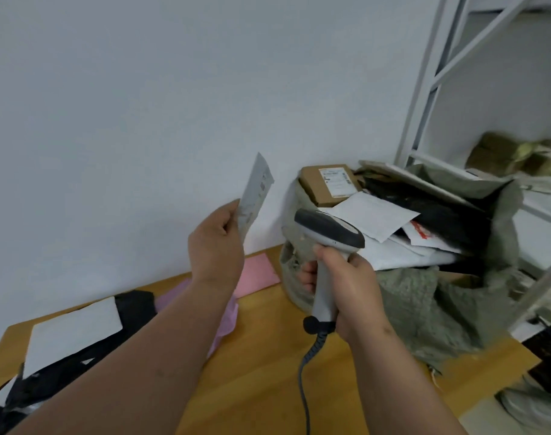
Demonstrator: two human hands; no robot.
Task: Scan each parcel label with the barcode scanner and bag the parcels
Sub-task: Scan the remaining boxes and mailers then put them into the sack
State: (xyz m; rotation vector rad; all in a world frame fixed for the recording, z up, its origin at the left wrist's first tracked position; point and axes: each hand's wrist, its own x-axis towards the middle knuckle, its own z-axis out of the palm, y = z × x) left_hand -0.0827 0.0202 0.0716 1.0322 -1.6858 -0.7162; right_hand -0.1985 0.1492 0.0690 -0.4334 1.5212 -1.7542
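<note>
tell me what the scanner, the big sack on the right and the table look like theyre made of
Barcode scanner: smooth moulded plastic, light grey with a dark grey top, slightly glossy.
Sack: probably woven plastic fabric, matte grey-green, coarse-grained and crumpled.
Table: wood or wood-look laminate, smooth yellow-brown; which one is unclear.

One camera only, worn on the person's head, looking forward and down over both forearms at the wooden table [261, 356], close in. It faces the pale wall [142, 105], with a white shelf frame [424, 89] at the right edge.
</note>
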